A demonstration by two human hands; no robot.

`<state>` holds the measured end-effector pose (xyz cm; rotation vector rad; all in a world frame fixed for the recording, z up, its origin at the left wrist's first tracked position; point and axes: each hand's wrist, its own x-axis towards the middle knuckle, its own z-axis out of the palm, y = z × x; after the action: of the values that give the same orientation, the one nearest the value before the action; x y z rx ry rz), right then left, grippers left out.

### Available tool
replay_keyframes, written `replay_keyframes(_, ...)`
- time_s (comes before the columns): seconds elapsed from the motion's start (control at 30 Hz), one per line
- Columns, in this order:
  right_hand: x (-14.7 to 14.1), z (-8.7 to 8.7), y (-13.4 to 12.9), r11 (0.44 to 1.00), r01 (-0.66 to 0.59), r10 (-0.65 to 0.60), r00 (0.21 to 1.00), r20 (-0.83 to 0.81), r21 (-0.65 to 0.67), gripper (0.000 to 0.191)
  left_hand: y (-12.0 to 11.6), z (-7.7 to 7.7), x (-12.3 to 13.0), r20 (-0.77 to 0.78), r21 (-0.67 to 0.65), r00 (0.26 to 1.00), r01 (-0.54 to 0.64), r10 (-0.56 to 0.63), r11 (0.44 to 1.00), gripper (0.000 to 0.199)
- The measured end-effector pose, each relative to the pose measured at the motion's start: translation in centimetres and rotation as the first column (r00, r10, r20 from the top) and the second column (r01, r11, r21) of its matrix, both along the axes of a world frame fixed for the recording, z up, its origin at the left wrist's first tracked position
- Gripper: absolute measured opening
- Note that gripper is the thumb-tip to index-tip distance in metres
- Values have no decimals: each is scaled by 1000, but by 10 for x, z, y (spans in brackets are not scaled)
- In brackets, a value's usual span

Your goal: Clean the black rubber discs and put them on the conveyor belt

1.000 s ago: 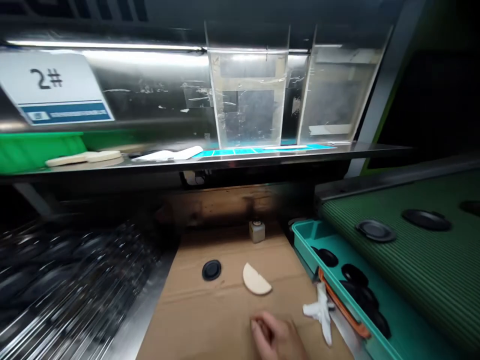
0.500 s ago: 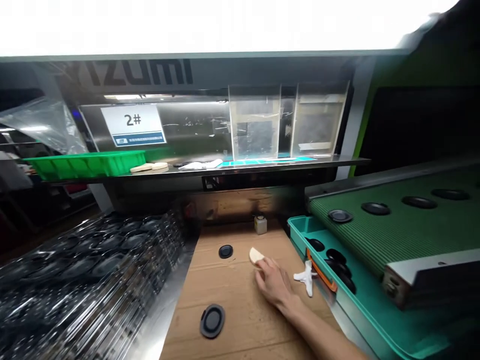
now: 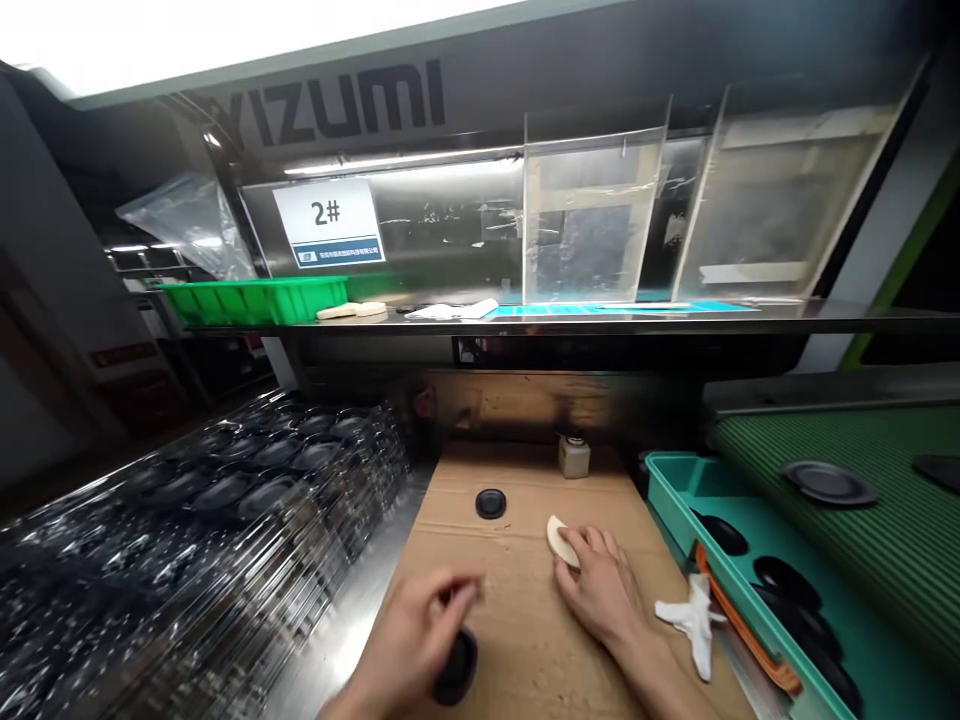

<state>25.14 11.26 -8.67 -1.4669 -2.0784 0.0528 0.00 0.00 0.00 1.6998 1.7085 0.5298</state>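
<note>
My right hand (image 3: 600,585) rests on the cardboard (image 3: 517,590) with its fingers closed over a flat cream-coloured piece with a rounded edge (image 3: 559,542); the rest of that piece is under the fingers. My left hand (image 3: 420,630) hangs over the near left of the cardboard, curled and smeared by motion. Partly behind it lies a round black plastic part (image 3: 459,668); whether the fingers touch it cannot be told. Farther back a second round black part (image 3: 491,503) lies flat. A white cloth-like scrap (image 3: 694,622) is right of my right hand.
Clear trays of black parts (image 3: 247,480) are stacked at left. On the right, a teal bin (image 3: 675,490) holds several black parts beside a green conveyor (image 3: 780,440). A small square bottle (image 3: 574,457) stands at the back. Above runs a shelf (image 3: 420,328) with a green tray (image 3: 262,300).
My left hand has come into view over the nearer black part. My right hand stays on the cream piece. The view has turned, shifting the scene rightward.
</note>
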Motion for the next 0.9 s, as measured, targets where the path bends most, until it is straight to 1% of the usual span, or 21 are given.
replay_keyframes(0.03,0,0,0,1000,8,-8,1000,-7,1,32,42,-1,0,16,245,1000,18,-23,969,50)
replay_keyframes(0.07,0,0,0,1000,14,-14,1000,-12,5,32,81,-4,0,-17,406,998,63,-61,912,47)
replay_keyframes(0.1,-1,0,0,1000,17,-17,1000,-15,9,32,115,-7,0,-94,478,991,126,-92,869,49)
replay_keyframes(0.13,-1,0,0,1000,19,-19,1000,-19,12,32,143,-11,0,-173,471,979,179,-109,864,59)
replay_keyframes(0.17,-2,-1,1,1000,21,-21,1000,-22,12,33,165,-16,-1,-235,395,962,225,-139,891,67)
replay_keyframes(0.2,-3,-1,1,1000,25,-25,999,-23,9,33,179,-20,-1,-270,319,947,258,-174,912,67)
replay_keyframes(0.23,-3,-1,2,999,32,-32,999,-23,6,33,187,-25,-2,-283,267,939,272,-194,925,61)
replay_keyframes(0.3,-3,-1,2,999,46,-46,999,-21,4,34,188,-32,-2,-277,201,939,263,-202,944,45)
replay_keyframes(0.33,-2,-1,2,999,50,-50,999,-17,3,35,183,-35,-1,-267,189,945,243,-188,952,43)
replay_keyframes(0.43,2,-5,1,999,50,-50,999,5,-2,36,159,-43,3,-243,152,962,166,-126,974,52)
replay_keyframes(0.47,4,-7,1,999,48,-48,999,15,-1,36,150,-46,4,-240,148,965,143,-105,979,49)
replay_keyframes(0.53,6,-15,3,1000,27,-27,999,35,12,39,135,-53,6,-234,172,971,99,-57,980,36)
replay_keyframes(0.6,7,-24,7,999,30,-32,999,43,34,41,125,-59,6,-211,230,977,75,-26,970,30)
replay_keyframes(0.63,7,-28,10,999,27,-29,998,47,45,43,121,-61,5,-195,263,981,59,-7,963,32)
replay_keyframes(0.7,10,-38,16,998,22,-26,998,57,60,45,115,-62,3,-157,303,987,33,16,952,48)
replay_keyframes(0.77,14,-51,23,997,21,-26,998,57,75,49,109,-59,1,-147,293,989,77,-35,953,73)
replay_keyframes(0.8,17,-58,28,996,11,-16,998,54,87,51,105,-56,0,-159,264,983,128,-87,956,80)
replay_keyframes(0.83,20,-67,33,995,14,-18,999,46,94,52,102,-54,-1,-176,236,976,170,-130,957,81)
replay_keyframes(0.87,24,-77,40,994,22,-26,999,41,103,52,98,-51,-2,-186,206,971,187,-149,961,77)
replay_keyframes(0.9,27,-88,47,995,-4,0,999,42,100,52,95,-49,-3,-201,188,967,192,-153,963,72)
